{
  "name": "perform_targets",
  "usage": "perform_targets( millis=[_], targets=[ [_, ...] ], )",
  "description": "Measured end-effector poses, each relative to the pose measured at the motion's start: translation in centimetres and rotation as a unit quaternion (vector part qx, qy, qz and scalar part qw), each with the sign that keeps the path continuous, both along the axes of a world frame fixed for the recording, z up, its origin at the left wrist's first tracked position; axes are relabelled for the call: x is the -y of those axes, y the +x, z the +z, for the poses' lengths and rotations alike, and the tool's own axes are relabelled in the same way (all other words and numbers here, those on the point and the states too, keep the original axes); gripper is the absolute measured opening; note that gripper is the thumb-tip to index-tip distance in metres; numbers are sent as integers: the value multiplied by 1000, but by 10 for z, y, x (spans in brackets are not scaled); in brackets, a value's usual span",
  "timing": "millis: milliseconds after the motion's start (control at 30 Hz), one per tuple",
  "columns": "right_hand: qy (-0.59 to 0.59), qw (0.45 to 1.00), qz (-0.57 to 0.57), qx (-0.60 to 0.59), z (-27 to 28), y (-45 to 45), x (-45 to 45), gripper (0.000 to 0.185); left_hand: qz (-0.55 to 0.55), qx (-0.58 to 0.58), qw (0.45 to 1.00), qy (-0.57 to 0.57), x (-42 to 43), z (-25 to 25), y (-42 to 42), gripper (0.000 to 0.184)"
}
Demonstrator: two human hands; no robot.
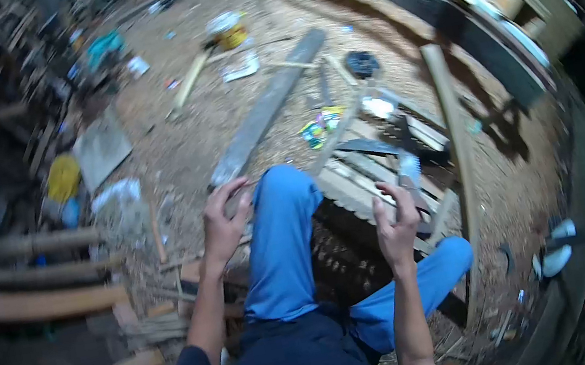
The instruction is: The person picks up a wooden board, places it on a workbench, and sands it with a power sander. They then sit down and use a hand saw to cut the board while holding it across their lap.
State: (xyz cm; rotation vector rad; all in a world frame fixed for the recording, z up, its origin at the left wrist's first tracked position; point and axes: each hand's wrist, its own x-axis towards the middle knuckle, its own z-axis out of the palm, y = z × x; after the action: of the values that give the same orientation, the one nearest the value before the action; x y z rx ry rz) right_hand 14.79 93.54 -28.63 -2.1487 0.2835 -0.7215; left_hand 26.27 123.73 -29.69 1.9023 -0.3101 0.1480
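Observation:
My left hand [228,220] is raised beside my left knee, fingers apart and curved, with nothing in it. Just beyond its fingertips lies the near end of a long grey board [269,109] on the ground. My right hand [398,225] is held up over my other leg, also empty, its fingers loosely bent and apart. Past its fingertips, a slatted wooden frame [346,187] bears a shiny blade with a toothed-looking edge [408,167] and a darker flat blade [367,145]. The handles are hard to make out. The view is somewhat blurred.
A long wooden plank [451,125] stretches along the right side. Colourful packets [322,127] and a dark round object [362,63] lie beyond the slats. A yellow container [228,31] stands farther back. Curved timbers [41,298] are at the left, and shavings cover the ground.

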Motion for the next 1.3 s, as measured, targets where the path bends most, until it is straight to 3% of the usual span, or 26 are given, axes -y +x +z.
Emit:
perform_targets(
  millis=[100, 233, 333, 600, 800, 1000, 1067, 1300],
  targets=[
    [-15, 997, 80, 9, 6, 29, -47, 26, 41, 41, 998, 17, -38, 3, -6, 27],
    [11, 977, 213, 20, 20, 76, -141, 32, 178, 20, 984, 16, -119, -13, -39, 25],
    [-32, 949, 309, 44, 12, 105, -217, 34, 283, -7, 959, -3, -184, -56, -65, 27],
    [-4, 901, 433, -41, -90, 123, -385, 33, 449, -88, 888, 48, -278, -174, -149, 24],
    [-43, 885, 443, -136, -174, 91, -428, 32, 446, -85, 884, 112, -283, -243, -186, 24],
    [-99, 875, 438, -181, -218, 78, -418, 37, 439, -95, 885, 124, -284, -269, -192, 26],
    [-111, 876, 421, -210, -233, 82, -418, 39, 423, -93, 885, 173, -287, -275, -180, 27],
    [-124, 885, 363, -266, -314, 91, -403, 44, 351, -109, 912, 181, -270, -315, -118, 33]
  ],
)
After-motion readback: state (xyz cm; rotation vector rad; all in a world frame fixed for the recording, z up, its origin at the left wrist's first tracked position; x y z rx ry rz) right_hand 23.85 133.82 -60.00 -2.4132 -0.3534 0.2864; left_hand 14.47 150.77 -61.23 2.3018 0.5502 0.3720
